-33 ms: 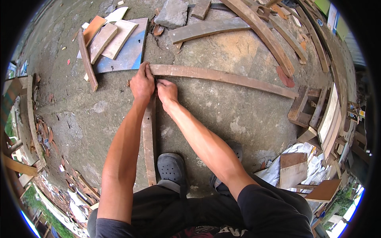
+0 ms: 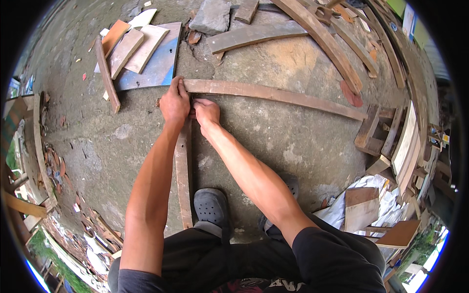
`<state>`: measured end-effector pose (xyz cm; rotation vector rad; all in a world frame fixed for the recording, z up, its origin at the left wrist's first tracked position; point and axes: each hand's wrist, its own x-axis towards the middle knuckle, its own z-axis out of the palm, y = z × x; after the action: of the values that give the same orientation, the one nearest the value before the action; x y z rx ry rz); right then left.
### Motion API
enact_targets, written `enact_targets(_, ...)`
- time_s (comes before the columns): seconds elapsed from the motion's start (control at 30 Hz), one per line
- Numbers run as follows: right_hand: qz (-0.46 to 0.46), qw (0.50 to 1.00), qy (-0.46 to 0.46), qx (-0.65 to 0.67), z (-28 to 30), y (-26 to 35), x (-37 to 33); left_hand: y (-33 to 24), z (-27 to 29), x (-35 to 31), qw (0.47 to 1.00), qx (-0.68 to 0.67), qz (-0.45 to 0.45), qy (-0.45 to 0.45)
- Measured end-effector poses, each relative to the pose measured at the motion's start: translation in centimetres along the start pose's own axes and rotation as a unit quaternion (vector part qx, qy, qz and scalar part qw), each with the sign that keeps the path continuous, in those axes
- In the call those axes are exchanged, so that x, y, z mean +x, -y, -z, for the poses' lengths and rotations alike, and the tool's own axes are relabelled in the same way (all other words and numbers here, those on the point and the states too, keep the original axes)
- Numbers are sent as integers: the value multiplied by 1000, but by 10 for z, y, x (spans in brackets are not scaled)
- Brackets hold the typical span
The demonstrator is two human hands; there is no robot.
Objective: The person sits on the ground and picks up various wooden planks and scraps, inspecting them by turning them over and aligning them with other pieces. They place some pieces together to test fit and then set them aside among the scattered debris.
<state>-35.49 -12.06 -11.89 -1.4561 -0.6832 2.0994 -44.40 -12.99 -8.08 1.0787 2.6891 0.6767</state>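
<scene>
Two narrow wooden strips meet at a corner beneath my hands. One long strip (image 2: pixel 273 94) runs off to the right, its far end by a small wooden frame. The other strip (image 2: pixel 182 171) comes back toward my left shoe. My left hand (image 2: pixel 175 100) is closed round the strips' corner, thumb and forefinger at the long strip's left end. Just right of it, my right hand (image 2: pixel 206 111) has its fingers curled together at the inner side of the corner. What those fingers pinch, if anything, is hidden. A short wood end (image 2: pixel 158 102) pokes out left of my left hand.
A blue-and-white board (image 2: pixel 168 53) bearing several wood offcuts lies beyond my left hand. A grey stone block (image 2: pixel 211 17) and curved timbers (image 2: pixel 264 35) sit farther off. The small wooden frame (image 2: pixel 370 129) and white sheeting (image 2: pixel 337 207) are at right. My grey clogs (image 2: pixel 211 207) stand on concrete.
</scene>
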Motion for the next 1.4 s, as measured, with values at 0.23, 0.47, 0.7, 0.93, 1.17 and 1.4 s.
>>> enact_targets(0.23,-22,999,-34,-22,-1,9,-7,2,1,-1,1000,-12,-4,-4)
enact_targets(0.47,14,994,-74,-73,-7,4,15,0,-2,5,1000,-17,-5,-14)
enact_targets(0.7,42,991,-85,-89,-7,-10,20,-3,0,4,1000,-12,-1,-15)
enact_targets(0.93,106,987,-72,-100,-10,-8,13,-5,3,6,1000,-19,18,7)
enact_targets(1.17,140,985,-19,-96,-7,4,-1,2,-5,6,999,-19,-2,-27)
enact_targets(1.4,31,998,-9,-63,1,24,-22,5,-5,6,999,-24,-9,-31)
